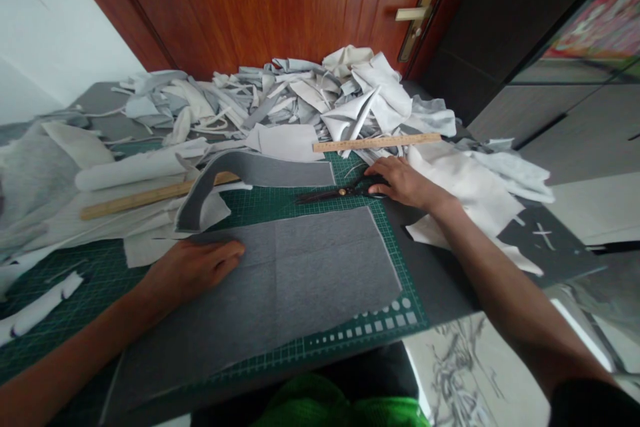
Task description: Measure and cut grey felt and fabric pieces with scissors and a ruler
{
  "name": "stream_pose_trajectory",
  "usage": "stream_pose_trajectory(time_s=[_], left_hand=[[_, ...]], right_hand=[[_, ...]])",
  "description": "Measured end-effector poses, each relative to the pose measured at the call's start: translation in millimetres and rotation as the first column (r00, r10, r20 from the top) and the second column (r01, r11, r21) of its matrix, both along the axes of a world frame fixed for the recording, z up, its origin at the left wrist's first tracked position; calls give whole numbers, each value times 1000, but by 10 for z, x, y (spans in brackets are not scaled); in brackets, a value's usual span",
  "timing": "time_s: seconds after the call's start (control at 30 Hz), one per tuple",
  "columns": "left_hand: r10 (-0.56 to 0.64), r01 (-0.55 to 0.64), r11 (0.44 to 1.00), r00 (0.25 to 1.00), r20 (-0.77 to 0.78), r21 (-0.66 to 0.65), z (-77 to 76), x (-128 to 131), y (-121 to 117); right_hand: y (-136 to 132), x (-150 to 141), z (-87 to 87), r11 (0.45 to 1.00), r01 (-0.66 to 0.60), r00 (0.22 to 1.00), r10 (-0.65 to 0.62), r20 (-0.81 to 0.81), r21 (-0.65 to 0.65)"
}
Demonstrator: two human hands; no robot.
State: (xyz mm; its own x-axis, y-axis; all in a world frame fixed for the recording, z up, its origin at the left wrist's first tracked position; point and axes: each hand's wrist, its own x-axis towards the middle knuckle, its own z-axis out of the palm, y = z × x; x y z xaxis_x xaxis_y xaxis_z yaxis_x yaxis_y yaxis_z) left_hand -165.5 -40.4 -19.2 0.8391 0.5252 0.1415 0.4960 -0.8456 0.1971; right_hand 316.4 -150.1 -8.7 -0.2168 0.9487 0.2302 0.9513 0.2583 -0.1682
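Observation:
A large grey fabric piece (305,273) lies flat on a green cutting mat (265,199). At its upper left edge, my left hand (193,273) rests with curled fingers closed on the cloth; the fingertips are partly hidden. Just beyond that edge lies a pair of black scissors (343,192), blades pointing left. My right hand (395,180) is closed around the scissors' handles. Behind my left hand, a grey fabric strip (280,170) curves up off the mat, its right end flat near the scissors.
A heap of white and grey scraps (300,93) lines the back of the table. One wooden ruler (375,142) lies before it; another wooden ruler (150,197) is at left among pale cloth. White cloth (465,187) covers the right side. Behind stands a brown door (250,0).

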Motion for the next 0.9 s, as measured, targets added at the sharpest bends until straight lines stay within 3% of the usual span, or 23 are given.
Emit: stream_pose_trajectory(time_s=[0.13, 0.3, 0.47, 0.67, 0.77, 0.9], left_hand=[[-23, 32, 991, 997, -70, 132, 8, -50, -4], [44, -5, 974, 985, -167, 226, 213, 149, -43], [-111, 137, 978, 980, -164, 158, 420, 584, -120], [-308, 309, 949, 951, -14, 58, 358, 1191, -401], [-442, 442, 897, 897, 17, 25, 325, 1463, -591], [-707, 707, 706, 707, 16, -31, 293, 1766, -771]], right_hand=[[-26, 18, 49, 1000, -10, 1000, 10, -8, -16], [-59, 6, 150, 998, -17, 1000, 18, 12, -59], [-94, -41, 193, 998, 43, 997, -40, 63, -46], [-144, -87, 222, 995, 91, 995, -90, 38, -33], [-167, -65, 239, 992, 125, 992, -125, 24, -10], [-182, -7, 257, 974, 216, 976, -216, -11, 74]])
